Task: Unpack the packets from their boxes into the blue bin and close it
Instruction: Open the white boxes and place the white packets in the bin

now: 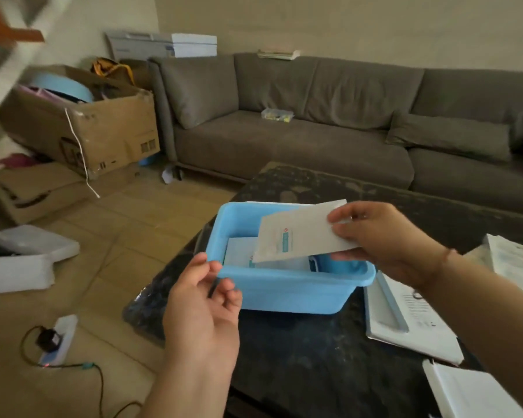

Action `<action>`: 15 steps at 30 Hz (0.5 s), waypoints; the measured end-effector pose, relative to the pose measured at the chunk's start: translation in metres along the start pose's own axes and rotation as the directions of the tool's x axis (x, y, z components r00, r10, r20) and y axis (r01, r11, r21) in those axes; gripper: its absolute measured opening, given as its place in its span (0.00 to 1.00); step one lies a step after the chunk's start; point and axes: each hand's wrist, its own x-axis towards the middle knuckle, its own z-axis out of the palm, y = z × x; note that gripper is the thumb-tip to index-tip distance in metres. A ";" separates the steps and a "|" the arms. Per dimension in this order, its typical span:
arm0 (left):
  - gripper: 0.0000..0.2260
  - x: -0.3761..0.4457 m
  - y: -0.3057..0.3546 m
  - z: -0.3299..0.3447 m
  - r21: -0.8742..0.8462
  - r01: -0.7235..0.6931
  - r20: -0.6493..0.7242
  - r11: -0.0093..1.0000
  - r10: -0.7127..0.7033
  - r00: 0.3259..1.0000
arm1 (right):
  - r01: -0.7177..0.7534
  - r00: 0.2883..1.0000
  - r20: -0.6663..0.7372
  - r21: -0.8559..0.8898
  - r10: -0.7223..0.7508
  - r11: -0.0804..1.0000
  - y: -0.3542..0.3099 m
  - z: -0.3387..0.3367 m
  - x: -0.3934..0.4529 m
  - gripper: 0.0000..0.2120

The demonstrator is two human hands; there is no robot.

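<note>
The blue bin (pixel 284 285) sits open on a dark table (pixel 314 357), near that table's left edge, and everything else is easiest placed against it. The right hand (pixel 384 239) is over the bin's right rim, thumb on top and fingers underneath, pinching one end of a white packet (pixel 299 230) with a small blue mark printed on it — the packet is tilted, its far corner raised past the bin's back wall and its lower end hanging over the inside of the bin. Whether that lower end touches anything below cannot be told. Inside the bin, under the held one, lies another white packet (pixel 242 254) with a similar blue mark, resting flat toward the bin's left side. The left hand (pixel 203 303) is at the bin's near-left corner, palm turned up and fingers loosely spread, holding nothing; its thumb tip lies right against the rim there, though actual contact is hard to judge. Just right of the bin, on the table, lies a flattened white box (pixel 405 324) with printed text and a pale blue strip, and further right of that a stack of white papers (pixel 514 260). Beyond the bin, behind the table, stands a grey sofa (pixel 314 122), and well to the bin's left a large cardboard carton (pixel 103 128) stands on the tiled floor.
</note>
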 end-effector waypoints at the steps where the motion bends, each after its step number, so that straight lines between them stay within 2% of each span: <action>1: 0.08 0.001 0.002 0.000 -0.039 0.029 -0.009 0.999 -0.030 1.000 | -0.015 1.000 0.012 -0.002 0.015 1.000 0.002 0.010 0.008 0.05; 8: 0.09 0.003 0.005 -0.002 -0.107 0.061 -0.039 0.992 -0.065 0.997 | -0.036 0.995 0.091 -0.091 0.045 0.995 0.014 0.053 0.034 0.07; 12: 0.10 0.004 0.006 -0.001 -0.133 0.057 -0.054 0.990 -0.064 0.996 | 0.061 0.988 0.157 -0.387 0.001 0.920 0.014 0.055 0.034 0.02; 15: 0.09 0.004 0.006 -0.002 -0.132 0.061 -0.045 0.989 -0.068 0.997 | 0.137 0.974 0.224 -0.627 0.010 0.767 0.005 0.046 0.032 0.10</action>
